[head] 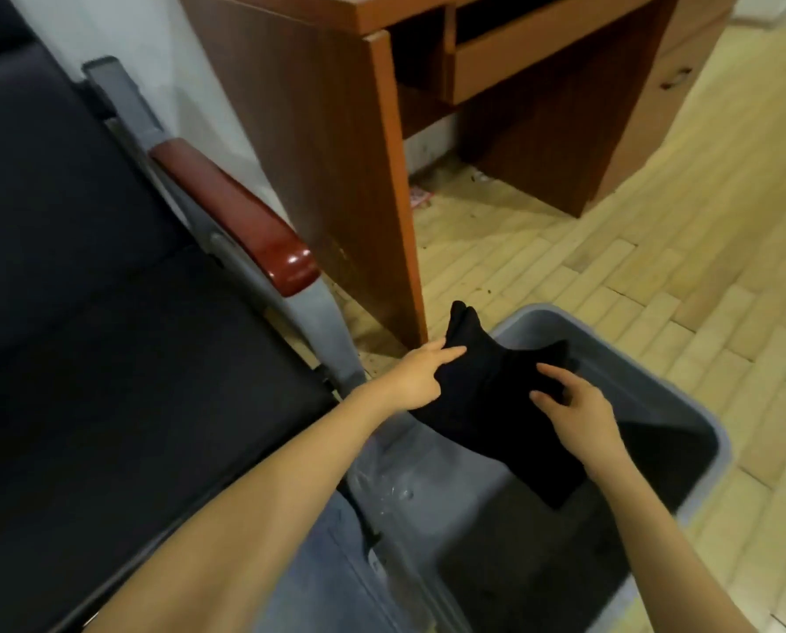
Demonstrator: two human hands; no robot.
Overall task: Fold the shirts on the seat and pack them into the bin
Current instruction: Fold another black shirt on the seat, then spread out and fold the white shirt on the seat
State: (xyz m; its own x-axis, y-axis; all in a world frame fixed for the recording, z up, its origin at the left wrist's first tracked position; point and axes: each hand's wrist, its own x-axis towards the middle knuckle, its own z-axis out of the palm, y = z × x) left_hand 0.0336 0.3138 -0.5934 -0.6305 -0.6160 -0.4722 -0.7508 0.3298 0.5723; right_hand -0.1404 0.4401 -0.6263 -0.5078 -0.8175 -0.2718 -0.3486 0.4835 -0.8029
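A folded black shirt (pixel 496 395), soft and matte, hangs as a thick, roughly rectangular bundle over the open top of a grey plastic bin (pixel 683 381) with rounded corners and smooth, scuffed walls. The left hand (pixel 420 376) pinches the shirt's left edge, forefinger stretched along the top and the other fingers curled beneath. The right hand (pixel 578 415) clasps the right side, bent fingers spread over the cloth; its thumb is hidden. The shirt's far corners poke up past the bin's rim. Beside the bin stands a seat (pixel 108 358) with a flat black cushion, a grey metal frame and a glossy reddish wooden armrest (pixel 235 212). A brown laminate desk (pixel 327 153) stands on pale wood-block floor (pixel 655 249).
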